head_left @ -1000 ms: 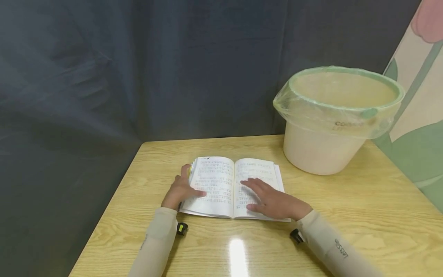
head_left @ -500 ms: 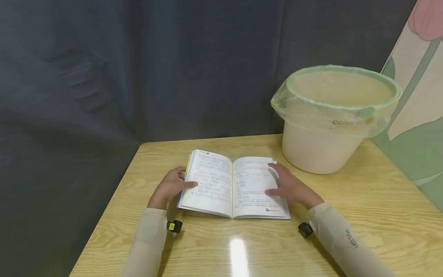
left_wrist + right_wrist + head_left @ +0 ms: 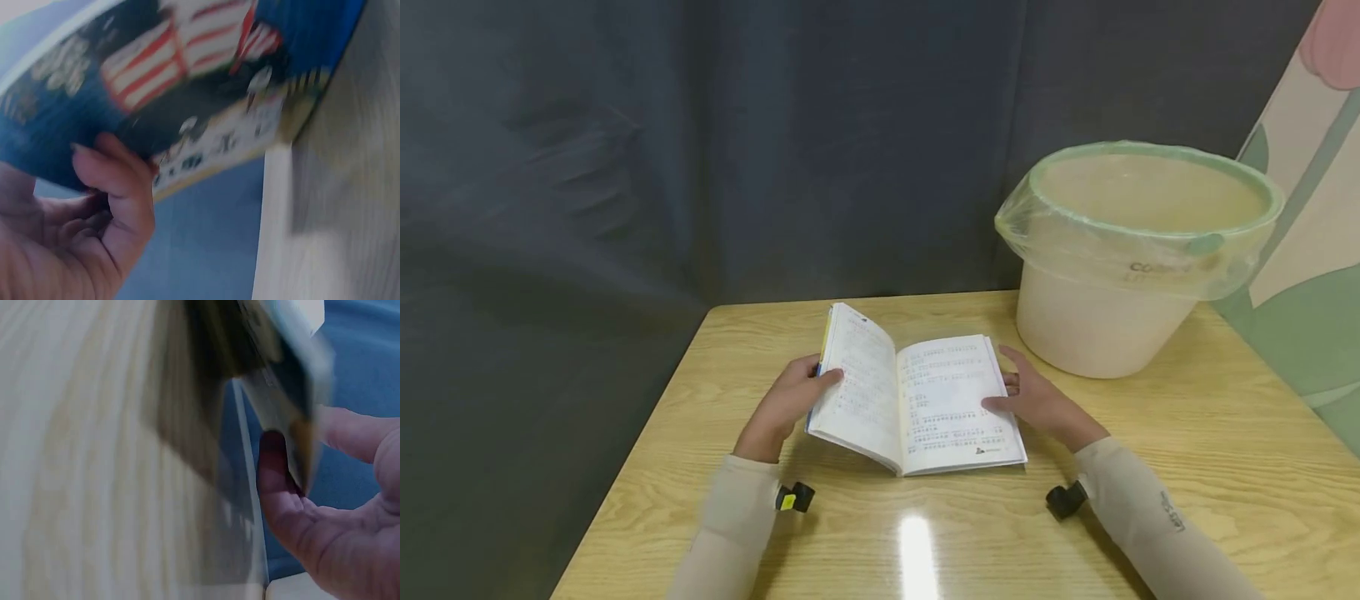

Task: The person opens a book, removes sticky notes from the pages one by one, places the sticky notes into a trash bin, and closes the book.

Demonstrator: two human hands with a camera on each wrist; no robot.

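An open book (image 3: pixel 947 400) with printed white pages stands tilted over the table, its left half raised more steeply than its right. My left hand (image 3: pixel 786 404) grips the left edge, thumb on the page and fingers curled behind the cover. In the left wrist view the colourful blue cover (image 3: pixel 206 69) shows, with the left fingers (image 3: pixel 119 181) against it. My right hand (image 3: pixel 1045 404) holds the right edge, its thumb over the page. The right wrist view shows that edge of the book (image 3: pixel 294 412) between the right thumb and fingers (image 3: pixel 275 469).
A pale bin (image 3: pixel 1090 321) with a green rim and a clear plastic liner stands on the wooden table (image 3: pixel 970 533) at the back right. Behind the table hangs a dark curtain (image 3: pixel 865 150). A flower-patterned panel (image 3: pixel 1311 242) is at the right.
The right hand has moved from over the right page to its outer edge. Both hands now grip the book, and its left half has risen from nearly flat to steeply tilted.
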